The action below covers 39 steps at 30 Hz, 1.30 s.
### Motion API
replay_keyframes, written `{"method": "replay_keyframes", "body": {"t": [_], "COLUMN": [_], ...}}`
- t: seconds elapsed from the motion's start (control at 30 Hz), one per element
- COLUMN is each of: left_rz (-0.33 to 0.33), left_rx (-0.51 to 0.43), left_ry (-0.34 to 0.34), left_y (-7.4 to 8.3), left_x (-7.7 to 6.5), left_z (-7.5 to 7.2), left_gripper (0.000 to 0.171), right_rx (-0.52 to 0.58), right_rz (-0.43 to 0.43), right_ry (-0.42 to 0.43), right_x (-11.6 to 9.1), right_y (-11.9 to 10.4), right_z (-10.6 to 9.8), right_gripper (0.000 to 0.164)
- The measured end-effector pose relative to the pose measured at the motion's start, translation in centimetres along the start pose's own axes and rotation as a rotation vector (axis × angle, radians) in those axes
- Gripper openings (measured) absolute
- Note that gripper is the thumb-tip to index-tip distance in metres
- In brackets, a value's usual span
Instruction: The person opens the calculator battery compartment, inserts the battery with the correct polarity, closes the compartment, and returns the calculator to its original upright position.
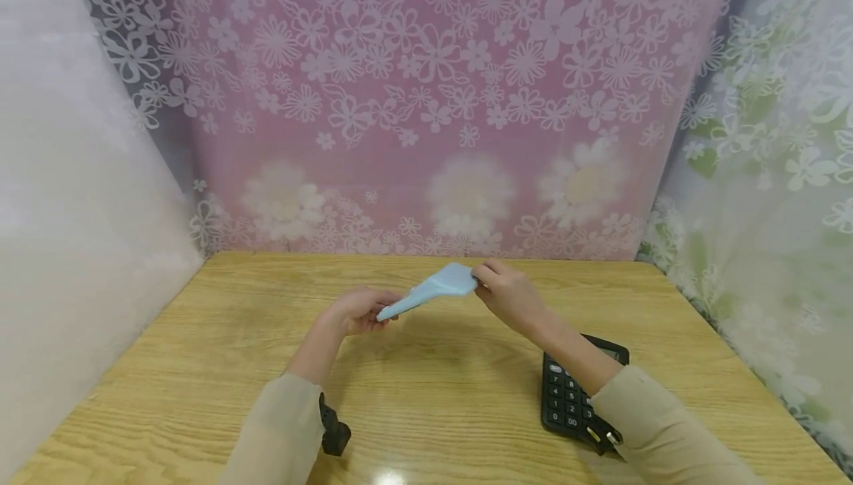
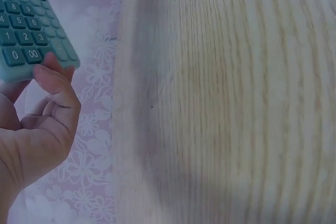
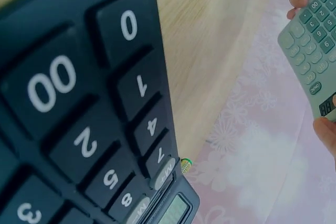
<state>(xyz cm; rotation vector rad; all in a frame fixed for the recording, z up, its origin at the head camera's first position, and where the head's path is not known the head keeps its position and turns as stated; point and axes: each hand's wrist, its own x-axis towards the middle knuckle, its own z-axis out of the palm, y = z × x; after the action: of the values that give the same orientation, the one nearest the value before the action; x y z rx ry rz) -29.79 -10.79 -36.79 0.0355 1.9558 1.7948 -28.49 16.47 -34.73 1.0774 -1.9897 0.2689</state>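
Facing you hung a pink floral curtain (image 1: pixel 406 155), its pale blossoms (image 1: pixel 556 26) crowded across the upper part and along the bottom, with three large, hazy daisies (image 1: pixel 586 185) between. To your left hung a mostly plain whitish drape (image 1: pixel 80 137); to your right, a white leaf-print drape (image 1: pixel 766 248) patched with green. Before you spread a yellowish wood-grain tabletop (image 1: pixel 200 366), with a bright glare spot (image 1: pixel 389 477) at the bottom of the head view.
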Motion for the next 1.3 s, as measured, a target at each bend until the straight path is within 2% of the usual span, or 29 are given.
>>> {"method": "replay_keyframes", "body": {"t": [0.17, 0.27, 0.33, 0.43, 0.53, 0.63, 0.73, 0.87, 1.0, 1.13, 1.3], "left_rz": [0.058, 0.081, 0.09, 0.108, 0.112, 0.109, 0.103, 0.101, 0.105, 0.098, 0.069], "left_rx": [-0.023, -0.019, -0.018, -0.009, 0.009, 0.038, 0.085, 0.185, 0.302, 0.398, 0.457], "left_ry": [-0.009, 0.004, 0.025, 0.063, 0.091, 0.114, 0.127, 0.153, 0.218, 0.272, 0.284], "left_y": [-0.3, -0.2, -0.1, 0.0, 0.0, 0.0, 0.1, 0.2, 0.2, -0.2, -0.7], "left_x": [0.1, 0.0, -0.1, -0.2, -0.2, -0.2, -0.4, -0.7, -1.1, -1.7, -2.5], "left_z": [-0.6, -0.8, -0.9, -1.0, -1.2, -1.4, -1.3, -1.0, -0.6, -0.5, -0.5], "left_gripper": [0.028, 0.03, 0.031, 0.035, 0.039, 0.041, 0.041, 0.033, 0.021, 0.016, 0.016], "right_rx": [-0.033, -0.044, -0.013, 0.109, 0.343, 0.593, 0.731, 0.778, 0.826, 0.882, 0.93], "right_rz": [0.051, 0.131, 0.212, 0.369, 0.574, 0.786, 0.933, 1.053, 1.159, 1.204, 1.215], "right_ry": [-0.014, -0.055, -0.096, -0.183, -0.287, -0.354, -0.393, -0.456, -0.491, -0.496, -0.527], "right_x": [0.0, 0.1, 0.2, 0.2, 0.1, 0.2, 0.3, 0.4, 0.1, -0.2, -0.4], "right_y": [-0.1, -0.3, -0.4, -0.5, -0.5, -0.6, -0.7, -0.8, -1.2, -1.9, -2.6], "right_z": [0.0, -0.2, -0.3, -0.3, -0.2, 0.0, 0.3, 1.0, 2.1, 2.8, 3.3], "right_gripper": [0.022, 0.024, 0.026, 0.028, 0.031, 0.036, 0.041, 0.049, 0.055, 0.056, 0.057]}}
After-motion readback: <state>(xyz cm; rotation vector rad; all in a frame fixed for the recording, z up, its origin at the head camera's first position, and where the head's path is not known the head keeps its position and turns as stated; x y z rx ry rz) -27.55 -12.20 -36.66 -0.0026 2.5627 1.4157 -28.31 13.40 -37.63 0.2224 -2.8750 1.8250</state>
